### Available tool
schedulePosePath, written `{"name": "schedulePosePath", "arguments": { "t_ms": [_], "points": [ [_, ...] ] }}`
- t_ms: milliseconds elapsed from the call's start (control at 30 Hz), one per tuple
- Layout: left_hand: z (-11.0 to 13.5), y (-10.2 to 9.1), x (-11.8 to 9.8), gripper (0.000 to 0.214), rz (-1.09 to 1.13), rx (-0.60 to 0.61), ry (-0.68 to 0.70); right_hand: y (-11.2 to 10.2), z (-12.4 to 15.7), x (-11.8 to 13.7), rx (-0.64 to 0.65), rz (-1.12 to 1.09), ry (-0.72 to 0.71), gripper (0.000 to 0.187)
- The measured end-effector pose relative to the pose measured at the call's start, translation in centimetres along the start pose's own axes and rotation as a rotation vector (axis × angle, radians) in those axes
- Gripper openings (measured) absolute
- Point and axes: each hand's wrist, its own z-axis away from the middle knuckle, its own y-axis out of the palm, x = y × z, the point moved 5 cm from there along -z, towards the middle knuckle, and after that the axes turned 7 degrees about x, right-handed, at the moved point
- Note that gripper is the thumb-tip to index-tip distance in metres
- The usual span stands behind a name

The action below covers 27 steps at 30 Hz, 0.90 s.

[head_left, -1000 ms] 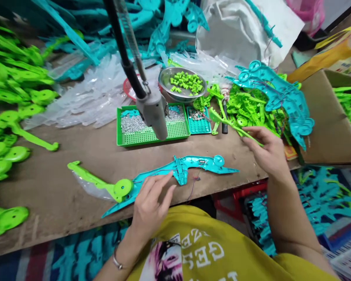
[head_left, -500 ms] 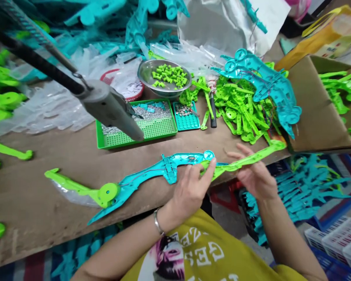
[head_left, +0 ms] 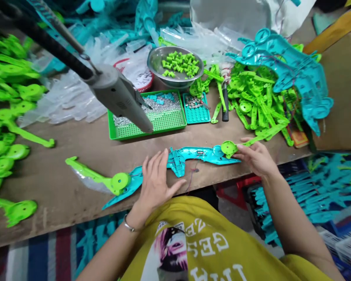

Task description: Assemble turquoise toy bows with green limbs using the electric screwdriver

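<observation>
A long teal plastic frame [head_left: 193, 156] with thin wires lies along the near edge of the wooden table [head_left: 76, 152]. A green arm piece [head_left: 96, 178] sits on its left end. My left hand [head_left: 155, 181] lies flat and open on the frame's middle. My right hand [head_left: 256, 158] grips a second green arm piece [head_left: 251, 139], whose round end rests on the frame's right tip.
A hanging grey power screwdriver [head_left: 119, 97] slants over a green tray [head_left: 163, 121] of screws. Beside it are a small teal tray [head_left: 197, 111], a metal bowl [head_left: 156, 62] of green bits, a heap of green parts [head_left: 257, 101], teal frames [head_left: 292, 70] and a cardboard box [head_left: 342, 93].
My left hand moved from the frame's right end back to its middle and flattened. My right hand set the green arm's round end onto the frame's right tip.
</observation>
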Motion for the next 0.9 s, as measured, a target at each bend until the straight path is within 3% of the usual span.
{"name": "schedulePosePath", "arguments": {
  "t_ms": [167,467,567,700,900],
  "points": [
    [0.8,0.3,1.7,0.097,-0.029,0.029,-0.02,2.7,0.1,-0.9,0.061,-0.008,0.091,0.063],
    [3.0,-1.7,4.7,0.099,-0.041,0.039,0.062,6.4,2.2,-3.2,0.103,0.028,0.219,0.06],
    [3.4,-1.9,5.1,0.099,-0.048,0.037,0.067,6.7,2.4,-3.3,0.122,0.191,0.221,0.056],
    [3.6,-1.9,5.2,0.1,-0.063,0.018,0.063,5.3,2.2,-3.3,0.085,0.556,0.194,0.051],
    [3.6,-1.6,5.1,0.101,-0.061,0.037,0.042,4.6,3.3,-1.9,-0.066,0.929,-0.028,0.047]
  ]
}}
